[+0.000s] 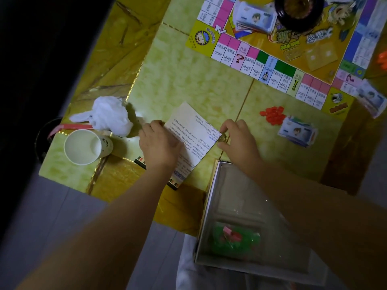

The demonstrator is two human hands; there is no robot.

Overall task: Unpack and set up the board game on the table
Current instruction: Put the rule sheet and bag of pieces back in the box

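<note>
Left grip point(159, 143) lies on the rule sheet point(192, 126), fingers bent over its left edge; right grip point(238, 141) pinches its right corner, a small gold round piece at the fingertips; nearest, the open box point(240, 195) holds a green bag point(234, 237); the sheet lies flat on the desk point(188, 84), long axis diagonal, near-left to far-right; beyond, red tokens point(272, 115), banknotes point(297, 132), then the game board point(293, 49).

Seemingly a home: a glossy yellow marble-patterned worktop point(188, 84) bears a paper cup point(83, 146) and crumpled tissue point(109, 116), over grey plank flooring point(52, 206).
</note>
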